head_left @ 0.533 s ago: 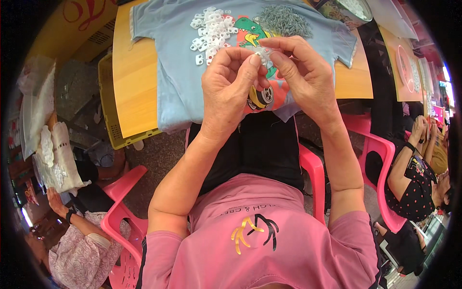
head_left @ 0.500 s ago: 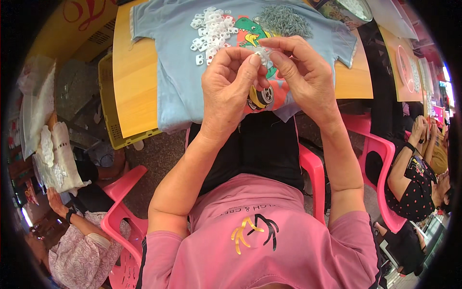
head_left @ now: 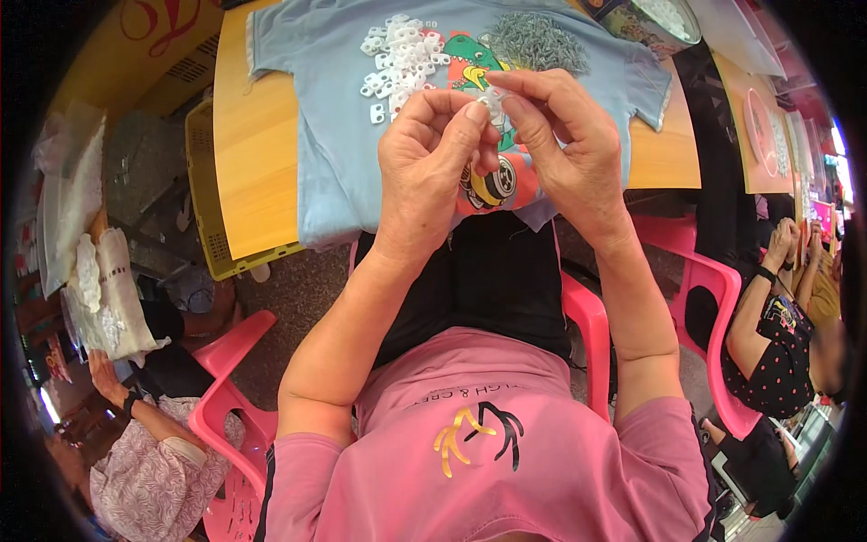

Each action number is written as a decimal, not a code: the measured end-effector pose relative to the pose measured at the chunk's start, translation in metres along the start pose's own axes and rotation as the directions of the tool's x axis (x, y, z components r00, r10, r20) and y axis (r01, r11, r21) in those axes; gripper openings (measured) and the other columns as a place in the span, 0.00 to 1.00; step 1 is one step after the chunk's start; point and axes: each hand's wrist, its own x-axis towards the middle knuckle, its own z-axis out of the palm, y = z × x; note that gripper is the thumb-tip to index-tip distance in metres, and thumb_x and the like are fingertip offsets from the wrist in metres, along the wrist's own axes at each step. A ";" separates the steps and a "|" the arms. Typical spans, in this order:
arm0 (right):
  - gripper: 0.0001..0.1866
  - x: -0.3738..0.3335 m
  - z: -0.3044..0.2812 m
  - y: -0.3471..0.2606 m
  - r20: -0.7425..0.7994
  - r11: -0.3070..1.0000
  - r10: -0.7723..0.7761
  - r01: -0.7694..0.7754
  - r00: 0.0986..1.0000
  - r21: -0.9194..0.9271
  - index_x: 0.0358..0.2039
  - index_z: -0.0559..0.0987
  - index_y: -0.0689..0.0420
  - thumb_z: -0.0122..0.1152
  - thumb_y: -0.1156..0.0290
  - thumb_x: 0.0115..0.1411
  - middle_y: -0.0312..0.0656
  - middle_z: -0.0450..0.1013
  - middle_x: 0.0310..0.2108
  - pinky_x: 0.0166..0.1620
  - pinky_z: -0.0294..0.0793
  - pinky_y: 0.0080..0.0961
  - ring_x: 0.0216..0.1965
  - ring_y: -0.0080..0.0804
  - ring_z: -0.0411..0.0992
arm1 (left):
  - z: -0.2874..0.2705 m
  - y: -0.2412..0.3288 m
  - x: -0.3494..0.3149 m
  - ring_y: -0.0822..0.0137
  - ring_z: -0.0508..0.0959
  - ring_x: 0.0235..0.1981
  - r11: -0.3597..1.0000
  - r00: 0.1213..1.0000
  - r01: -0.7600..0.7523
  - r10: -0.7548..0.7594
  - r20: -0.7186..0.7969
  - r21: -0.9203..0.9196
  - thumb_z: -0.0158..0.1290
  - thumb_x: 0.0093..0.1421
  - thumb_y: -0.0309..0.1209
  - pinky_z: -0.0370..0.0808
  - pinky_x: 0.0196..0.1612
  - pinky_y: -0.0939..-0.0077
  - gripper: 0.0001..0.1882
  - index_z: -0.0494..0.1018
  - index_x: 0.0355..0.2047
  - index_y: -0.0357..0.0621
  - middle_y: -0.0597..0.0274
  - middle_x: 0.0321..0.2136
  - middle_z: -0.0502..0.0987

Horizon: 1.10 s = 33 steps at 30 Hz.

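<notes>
Head view: nearest us we log the wearer's pink top, then black trousers and a pink chair arm to the right. Next, both hands, raised over the front part of the surface, fingertips brought close. We see the left hand pinching a small whitish piece between thumb and forefinger, other fingers curled under; the right hand pinches it from the other side, thumb below, forefinger arched over. Piece sits between the two sets of fingertips, partly hidden; we can't tell its exact shape. Under the hands, a light-blue T-shirt with a cartoon dinosaur print lies spread on the wooden surface. Beyond the hands, on the cloth: a loose pile of white plastic pieces on the left, a heap of thin grey parts on the right. Farther right, a round container with white bits inside. Off to the sides, we note a yellow crate left of the surface and seated people at both edges.
</notes>
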 end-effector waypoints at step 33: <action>0.25 -0.011 -0.017 -0.034 0.134 0.624 0.269 -0.279 0.954 0.730 0.61 0.64 0.62 0.56 0.75 0.64 0.38 0.74 0.37 0.38 0.72 0.16 0.32 0.20 0.71 | 0.009 0.006 -0.004 0.65 0.65 0.59 0.953 0.913 -0.248 0.171 0.370 0.171 0.48 0.67 0.45 0.62 0.60 0.71 0.26 0.68 0.57 0.38 0.57 0.57 0.67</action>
